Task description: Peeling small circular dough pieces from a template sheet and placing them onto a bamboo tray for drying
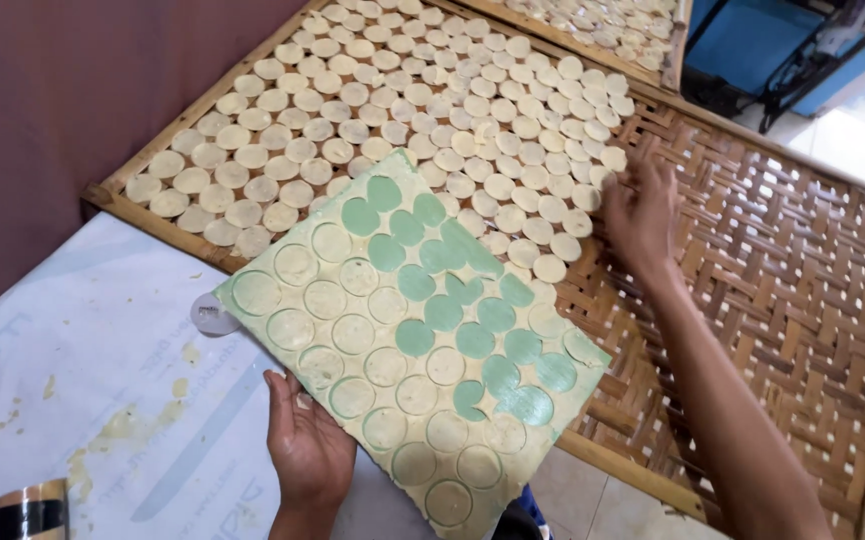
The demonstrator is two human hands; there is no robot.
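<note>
The left hand [308,450] is gripping the near edge of the green rectangular board of cut dough rounds [408,335], tilting it over the woven bamboo tray [783,270], while the right hand [641,210], fingers loosely open, is reaching beyond the board's far corner to the pale laid-out discs [433,120].

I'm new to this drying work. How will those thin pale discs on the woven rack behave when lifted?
Probably floppy and light: the discs look very thin. Likely easy to tear, since they peel off the green board held by the left hand. They lie flat, so rolling seems unlikely.
</note>
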